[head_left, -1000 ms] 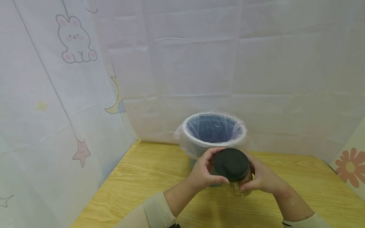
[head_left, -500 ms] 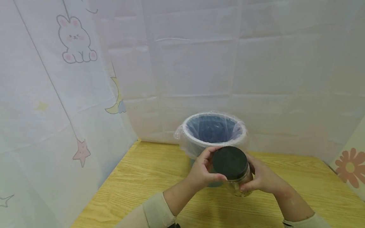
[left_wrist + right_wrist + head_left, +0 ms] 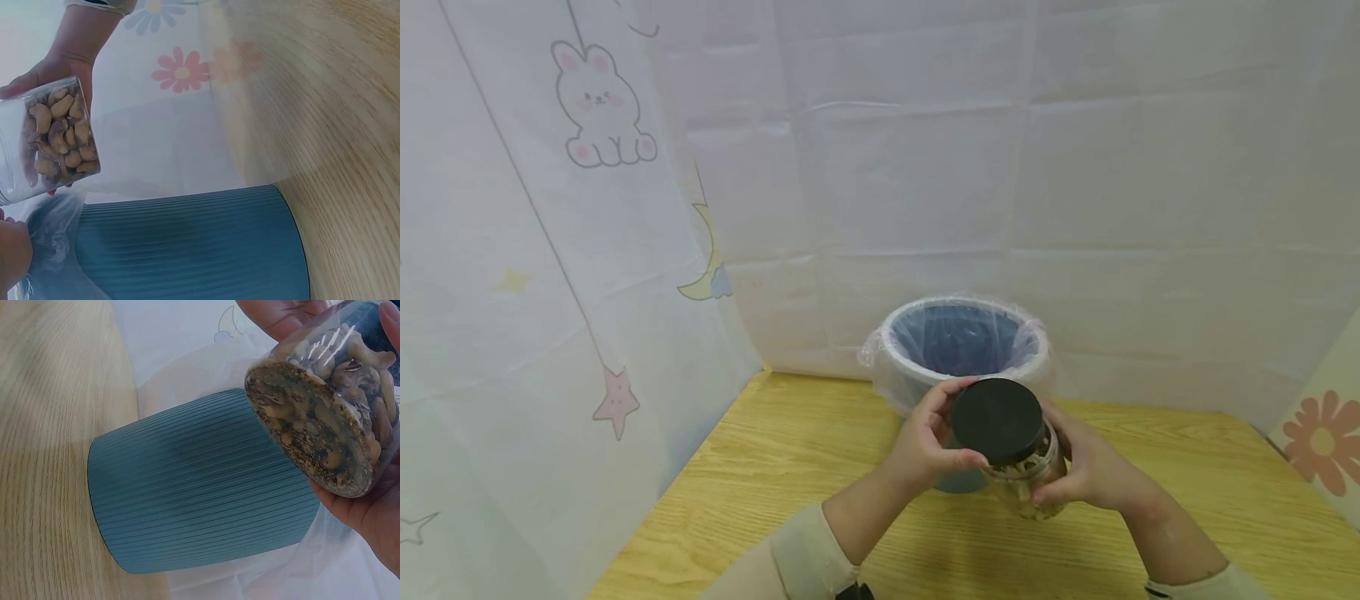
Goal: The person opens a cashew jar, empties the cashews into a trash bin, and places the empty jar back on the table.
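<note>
From my remote seat, the biggest thing before me is the pale printed backdrop [image 3: 910,183], creased and hanging behind and to the left of everything. Below it spreads the surface [image 3: 775,467], light wood with visible grain. On that stands the blue-green bin [image 3: 194,487], upright near the backdrop, its outer wall finely ribbed. A translucent liner [image 3: 889,390] is folded over its rim and droops outside. Pale sleeves [image 3: 816,554] reach in from my near side, pushed back from the wrists.

The right hand [image 3: 1093,467] is wrapped round the body of the clear jar [image 3: 1024,493], thumb toward me. The left hand [image 3: 925,450] grips the dark lid at the jar's top, fingers and thumb curved about its edge. Between them the jar hangs clear of the surface, slightly tilted, in front of the bin. The lid [image 3: 997,421] covers the mouth; I can't tell how firmly it sits. Smallest are the cashews [image 3: 62,134], visible through the jar wall.
</note>
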Available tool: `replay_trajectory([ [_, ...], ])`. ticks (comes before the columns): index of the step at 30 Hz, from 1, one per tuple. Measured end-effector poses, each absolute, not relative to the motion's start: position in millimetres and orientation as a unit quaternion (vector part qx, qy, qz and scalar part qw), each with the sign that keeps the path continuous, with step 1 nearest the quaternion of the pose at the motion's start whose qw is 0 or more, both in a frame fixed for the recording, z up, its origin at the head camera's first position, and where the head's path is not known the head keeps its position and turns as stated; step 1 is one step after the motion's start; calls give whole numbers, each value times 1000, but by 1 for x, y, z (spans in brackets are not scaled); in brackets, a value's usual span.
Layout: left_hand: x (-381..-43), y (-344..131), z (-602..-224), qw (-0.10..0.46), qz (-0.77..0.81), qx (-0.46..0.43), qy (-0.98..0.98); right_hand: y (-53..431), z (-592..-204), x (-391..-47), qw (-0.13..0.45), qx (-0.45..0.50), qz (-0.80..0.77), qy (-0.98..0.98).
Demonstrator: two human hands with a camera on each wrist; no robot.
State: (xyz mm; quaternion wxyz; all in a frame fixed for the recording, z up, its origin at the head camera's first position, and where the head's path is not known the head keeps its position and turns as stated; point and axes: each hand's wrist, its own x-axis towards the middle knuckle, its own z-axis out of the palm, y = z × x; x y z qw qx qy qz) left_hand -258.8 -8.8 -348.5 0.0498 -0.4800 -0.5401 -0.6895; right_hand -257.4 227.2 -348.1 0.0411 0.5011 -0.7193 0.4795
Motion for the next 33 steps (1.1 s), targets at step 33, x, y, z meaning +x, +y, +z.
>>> replay_trajectory([
  [33, -266, -61, -342, 34, -683, -517, -515, 242, -341, -256, 50, 503, 542, -672],
])
